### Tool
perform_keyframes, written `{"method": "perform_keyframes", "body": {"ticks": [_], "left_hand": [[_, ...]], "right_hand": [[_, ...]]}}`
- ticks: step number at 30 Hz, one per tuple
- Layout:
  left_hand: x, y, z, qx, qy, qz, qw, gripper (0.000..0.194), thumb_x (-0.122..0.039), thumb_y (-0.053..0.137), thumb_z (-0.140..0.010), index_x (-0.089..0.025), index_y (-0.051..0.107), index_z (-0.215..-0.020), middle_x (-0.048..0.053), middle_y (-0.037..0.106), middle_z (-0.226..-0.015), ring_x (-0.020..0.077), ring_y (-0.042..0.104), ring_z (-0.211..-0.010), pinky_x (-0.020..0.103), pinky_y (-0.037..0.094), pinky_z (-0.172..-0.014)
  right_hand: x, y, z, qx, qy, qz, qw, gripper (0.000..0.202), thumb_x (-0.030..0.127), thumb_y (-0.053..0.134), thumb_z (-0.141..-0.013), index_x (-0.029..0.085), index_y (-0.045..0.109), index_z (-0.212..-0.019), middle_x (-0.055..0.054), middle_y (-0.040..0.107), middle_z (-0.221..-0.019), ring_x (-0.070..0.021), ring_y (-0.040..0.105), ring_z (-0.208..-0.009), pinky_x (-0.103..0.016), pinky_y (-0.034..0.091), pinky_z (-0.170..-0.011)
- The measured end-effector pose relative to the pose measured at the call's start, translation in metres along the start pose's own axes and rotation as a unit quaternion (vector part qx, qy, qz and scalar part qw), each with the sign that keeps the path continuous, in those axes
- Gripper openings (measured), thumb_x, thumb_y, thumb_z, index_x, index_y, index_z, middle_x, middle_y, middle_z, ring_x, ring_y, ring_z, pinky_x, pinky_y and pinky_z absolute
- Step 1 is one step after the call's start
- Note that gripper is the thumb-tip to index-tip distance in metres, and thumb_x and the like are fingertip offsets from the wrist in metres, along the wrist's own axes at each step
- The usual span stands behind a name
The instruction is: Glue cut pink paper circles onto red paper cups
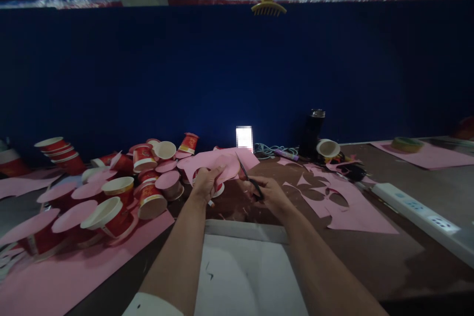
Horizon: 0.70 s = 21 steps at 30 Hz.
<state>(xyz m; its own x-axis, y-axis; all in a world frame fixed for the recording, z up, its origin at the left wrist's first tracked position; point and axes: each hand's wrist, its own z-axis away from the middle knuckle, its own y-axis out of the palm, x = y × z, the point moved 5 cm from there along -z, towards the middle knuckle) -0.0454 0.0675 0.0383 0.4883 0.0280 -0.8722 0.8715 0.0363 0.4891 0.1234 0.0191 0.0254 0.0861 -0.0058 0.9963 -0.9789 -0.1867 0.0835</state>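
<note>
Scissors (253, 182) at the pink paper (208, 160)!
Left hand (203, 185) pinches it above the table (355, 261), giving the blades room; right hand (273, 195) grips the handles.

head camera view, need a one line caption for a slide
Two hands cut pink paper with black scissors, red paper cups heaped to the left

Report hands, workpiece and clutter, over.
Left hand: grip closed on pink paper sheet. Right hand: grip on black-handled scissors, blade at the sheet. Red paper cups crowd the left; holed pink paper offcut lies right.
</note>
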Motion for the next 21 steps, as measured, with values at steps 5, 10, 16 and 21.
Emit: {"method": "perform_keyframes", "body": {"ticks": [5,10,16,21], "left_hand": [[-0.0016,0.0011,-0.0004,0.026,0.011,-0.004,1.000,0.036,-0.022,0.084,-0.048,-0.006,0.066,-0.074,0.008,0.068,-0.060,0.0217,0.068,-0.064,0.027,0.053,-0.055],[-0.0028,0.0028,-0.0017,0.047,0.020,0.008,0.999,0.036,-0.021,0.083,-0.049,-0.006,0.065,-0.076,0.011,0.071,-0.072,0.0224,0.069,-0.073,0.029,0.054,-0.064],[-0.0020,0.0021,-0.0049,0.054,0.032,0.014,0.998,0.039,-0.022,0.083,-0.049,-0.007,0.065,-0.079,0.011,0.071,-0.076,0.0222,0.069,-0.076,0.031,0.055,-0.068],[-0.0012,-0.0009,-0.0065,0.053,0.034,0.001,0.998,0.037,-0.025,0.083,-0.051,-0.009,0.063,-0.078,0.009,0.070,-0.074,0.0219,0.068,-0.076,0.032,0.054,-0.069]], "right_hand": [[-0.0010,-0.0011,0.0009,0.000,-0.002,0.017,1.000,0.048,0.048,0.075,-0.065,0.016,0.070,-0.101,0.001,0.052,-0.059,-0.0078,0.043,-0.051,-0.021,0.026,-0.044],[-0.0024,-0.0014,0.0013,0.021,0.002,0.014,1.000,0.048,0.048,0.075,-0.066,0.016,0.069,-0.101,0.001,0.052,-0.061,-0.0084,0.043,-0.052,-0.021,0.026,-0.044],[-0.0039,-0.0019,0.0004,0.028,-0.007,0.015,0.999,0.045,0.050,0.073,-0.067,0.016,0.069,-0.096,0.001,0.051,-0.062,-0.0079,0.043,-0.052,-0.021,0.026,-0.045],[-0.0042,-0.0024,0.0023,0.015,-0.002,0.018,1.000,0.047,0.050,0.072,-0.068,0.015,0.069,-0.100,0.001,0.051,-0.062,-0.0079,0.043,-0.053,-0.021,0.029,-0.047]]}}
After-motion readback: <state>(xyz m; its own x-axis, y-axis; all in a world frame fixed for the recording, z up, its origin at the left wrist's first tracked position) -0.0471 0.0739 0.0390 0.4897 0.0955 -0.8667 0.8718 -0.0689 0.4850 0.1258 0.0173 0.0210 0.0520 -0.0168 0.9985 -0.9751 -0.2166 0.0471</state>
